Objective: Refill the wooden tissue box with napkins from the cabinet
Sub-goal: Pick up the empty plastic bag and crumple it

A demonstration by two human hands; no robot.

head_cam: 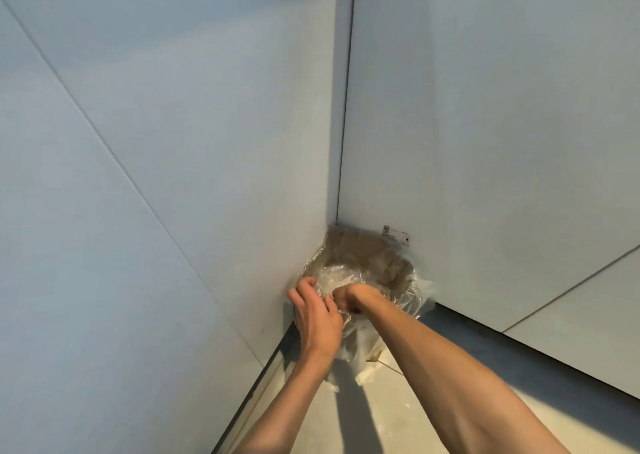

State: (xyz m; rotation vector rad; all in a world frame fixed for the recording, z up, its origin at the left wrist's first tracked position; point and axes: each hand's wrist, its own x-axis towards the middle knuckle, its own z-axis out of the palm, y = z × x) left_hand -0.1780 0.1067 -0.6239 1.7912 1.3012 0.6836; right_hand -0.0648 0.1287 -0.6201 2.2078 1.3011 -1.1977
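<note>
A clear plastic bag (412,296) holding brown napkins (367,253) stands in the far corner of a white cabinet. My left hand (317,315) grips the bag's crinkled rim on its left side. My right hand (353,298) is curled into the bag's opening, fingers closed on the plastic; what the fingertips hold inside is hidden. The wooden tissue box is not in view.
White cabinet walls (173,142) close in on the left and at the back right (485,107), meeting right behind the bag. A small printed label (396,235) is stuck low on the back wall. The pale shelf floor (363,419) runs toward me, with an edge at lower left.
</note>
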